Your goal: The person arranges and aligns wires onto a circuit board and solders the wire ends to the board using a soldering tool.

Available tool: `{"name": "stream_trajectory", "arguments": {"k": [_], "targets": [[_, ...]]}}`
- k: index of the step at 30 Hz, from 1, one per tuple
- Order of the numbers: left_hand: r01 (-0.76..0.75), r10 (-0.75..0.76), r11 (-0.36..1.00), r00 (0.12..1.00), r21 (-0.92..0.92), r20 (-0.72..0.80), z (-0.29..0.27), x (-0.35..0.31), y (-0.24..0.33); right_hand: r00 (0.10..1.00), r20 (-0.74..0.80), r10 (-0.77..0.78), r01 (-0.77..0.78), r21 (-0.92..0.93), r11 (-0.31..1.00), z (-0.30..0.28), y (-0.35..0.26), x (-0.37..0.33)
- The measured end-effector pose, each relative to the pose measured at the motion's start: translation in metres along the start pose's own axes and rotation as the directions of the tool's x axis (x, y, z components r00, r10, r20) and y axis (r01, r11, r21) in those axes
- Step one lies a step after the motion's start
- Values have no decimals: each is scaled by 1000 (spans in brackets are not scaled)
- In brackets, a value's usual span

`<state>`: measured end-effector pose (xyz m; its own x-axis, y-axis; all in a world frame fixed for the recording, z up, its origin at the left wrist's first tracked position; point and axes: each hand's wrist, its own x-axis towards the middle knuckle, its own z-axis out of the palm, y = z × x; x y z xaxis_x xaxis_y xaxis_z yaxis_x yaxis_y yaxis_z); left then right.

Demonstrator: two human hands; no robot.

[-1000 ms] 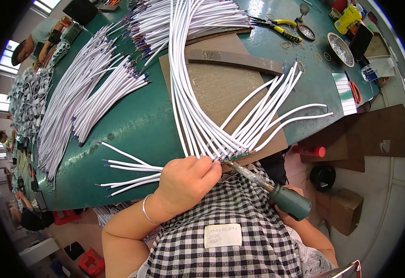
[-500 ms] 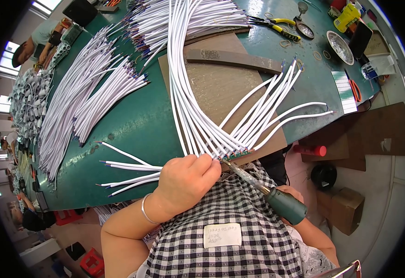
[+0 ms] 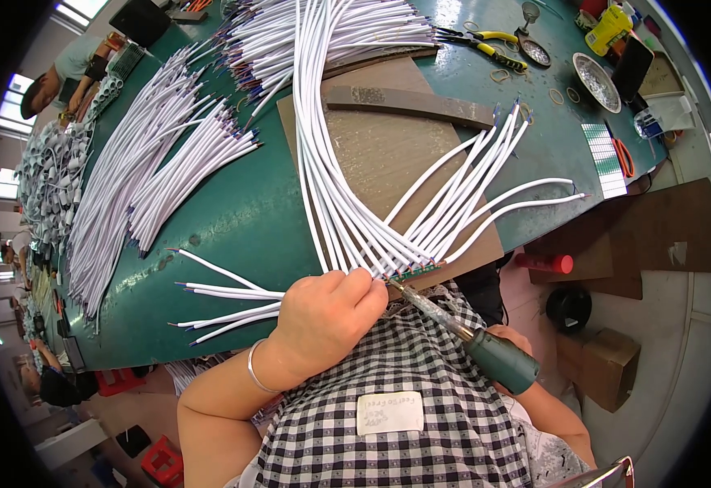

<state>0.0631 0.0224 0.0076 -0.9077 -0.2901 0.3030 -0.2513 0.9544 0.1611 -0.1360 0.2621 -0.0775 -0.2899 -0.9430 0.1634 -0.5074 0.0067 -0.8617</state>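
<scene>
Broadly, a scuffed green worktop (image 3: 241, 220) fills the upper view, carrying heaps of loose cable bundles (image 3: 136, 163), with yellow-and-black pliers (image 3: 489, 49) and a round metal dish (image 3: 597, 84) toward its right side. Another person (image 3: 79, 73) shows at upper left, and a cardboard box (image 3: 607, 370) stands on the floor at right.

Smooth white cables (image 3: 347, 203) arch down over a brown board (image 3: 388, 150) to a narrow green circuit strip (image 3: 427, 269) at its near edge; more fan out left and right, ending in bare coloured wire tips. The left hand (image 3: 327, 317) has its fingers curled together, clamped on cables at the strip's left end, the contact itself hidden. The right hand (image 3: 514, 335), mostly hidden, is closed around the soldering iron (image 3: 497, 358), its tip by the left fingertips.

A dark bar (image 3: 408, 106) crosses the board beyond the cables. Green surface stretches between the left fan and the bundles, while the checked apron (image 3: 331, 423) sits close against the near edge
</scene>
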Motion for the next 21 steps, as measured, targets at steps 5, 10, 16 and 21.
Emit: {"name": "stream_trajectory", "arguments": {"k": [5, 10, 16, 21], "targets": [[12, -12, 1000, 1000, -5, 6, 0, 0, 1, 998, 25, -62, 63, -23, 998, -1, 2, 2], [10, -10, 1000, 1000, -7, 7, 0, 1, 1, 998, -47, -30, 36, 134, 990, 1, -8, 9], [15, -15, 1000, 1000, -3, 16, 0, -1, 1, 1000, 6, -30, 28, 176, 984, -8, -21, 17], [16, -16, 1000, 1000, -2, 16, 0, -1, 1, 983, -140, -117, 137, 142, 980, -2, -7, 6]]}}
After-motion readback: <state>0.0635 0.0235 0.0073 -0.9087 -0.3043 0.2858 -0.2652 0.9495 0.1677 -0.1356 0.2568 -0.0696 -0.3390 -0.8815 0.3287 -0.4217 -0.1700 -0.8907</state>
